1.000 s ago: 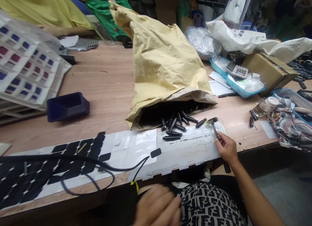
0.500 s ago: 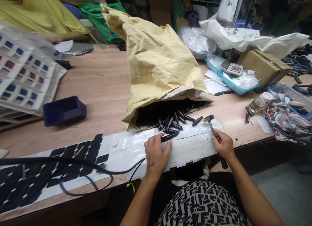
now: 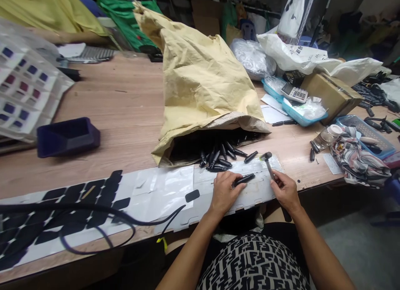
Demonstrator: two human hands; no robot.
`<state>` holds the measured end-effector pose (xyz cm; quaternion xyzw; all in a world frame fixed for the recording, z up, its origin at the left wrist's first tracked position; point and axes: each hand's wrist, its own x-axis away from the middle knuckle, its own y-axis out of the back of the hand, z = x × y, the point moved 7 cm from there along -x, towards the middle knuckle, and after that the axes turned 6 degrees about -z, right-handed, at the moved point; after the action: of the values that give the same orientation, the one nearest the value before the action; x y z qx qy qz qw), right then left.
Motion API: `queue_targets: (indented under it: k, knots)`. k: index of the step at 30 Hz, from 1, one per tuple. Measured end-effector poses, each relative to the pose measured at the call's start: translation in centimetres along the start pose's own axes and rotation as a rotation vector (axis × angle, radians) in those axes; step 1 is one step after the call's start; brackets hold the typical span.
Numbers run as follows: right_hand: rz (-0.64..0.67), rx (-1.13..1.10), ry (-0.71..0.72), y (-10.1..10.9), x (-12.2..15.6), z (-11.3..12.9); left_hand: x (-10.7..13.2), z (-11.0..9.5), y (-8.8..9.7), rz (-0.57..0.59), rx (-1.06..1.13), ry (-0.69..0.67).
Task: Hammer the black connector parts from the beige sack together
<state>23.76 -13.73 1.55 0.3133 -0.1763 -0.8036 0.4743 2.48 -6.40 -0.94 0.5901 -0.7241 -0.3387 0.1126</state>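
My left hand [image 3: 225, 191] is closed around one end of a black tapered tube [image 3: 244, 180], which lies low over the white board [image 3: 212, 194] and points right. In my right hand [image 3: 286, 192] is a small hammer [image 3: 269, 165], its head up near the board's far right corner and its dark handle end below my fist. Several more black tubes [image 3: 215, 158] spill from the mouth of a big yellow paper sack [image 3: 209, 77] just beyond. A single tube [image 3: 251, 157] lies apart, left of the hammer head.
Black rounded pads [image 3: 65, 198] cover a white sheet at left, with a black cable [image 3: 131, 218] across it. A dark blue bin [image 3: 68, 138] stands behind. At right are a calculator [image 3: 294, 92], a jar [image 3: 326, 138], a patterned cloth [image 3: 359, 161] and a blue basket [image 3: 384, 136].
My left hand has moved right, bringing a black tube from beside the pile toward the hammer. A black pad now shows on the board where that hand was. My right hand still holds the hammer.
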Motion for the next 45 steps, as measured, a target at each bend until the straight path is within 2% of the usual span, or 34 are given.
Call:
queue_targets:
  k: [4, 9, 16, 23, 32, 36, 41, 45]
  knots:
    - [0.054, -0.014, 0.081, 0.8, 1.7, 2.2, -0.5, 0.5, 0.2, 0.017, 0.026, 0.016]
    - [0.158, -0.051, 0.096, 0.4, 3.3, 4.1, -0.8, 0.8, 0.2, 0.054, 0.026, 0.014]
    - [0.175, -0.078, 0.179, -0.2, 3.7, 6.1, -1.3, 1.2, -0.2, 0.105, 0.031, 0.006]
    - [0.206, -0.015, 0.173, -1.0, 3.9, 6.2, -1.5, 1.2, -0.2, 0.093, 0.032, 0.003]
    - [0.29, -0.09, 0.174, -2.5, 4.1, 7.3, -1.5, 0.9, 0.1, 0.09, 0.031, 0.016]
    - [0.26, -0.102, 0.078, -2.2, 3.2, 5.9, -1.4, 1.0, 0.0, 0.092, 0.051, 0.017]
    - [0.077, -0.15, -0.108, -1.1, 0.4, 1.3, -1.8, 1.2, -0.1, 0.082, 0.032, 0.01]
    - [0.018, -0.206, -0.189, -1.4, -0.6, -1.3, -0.7, -0.2, 0.9, 0.109, 0.159, -0.063]
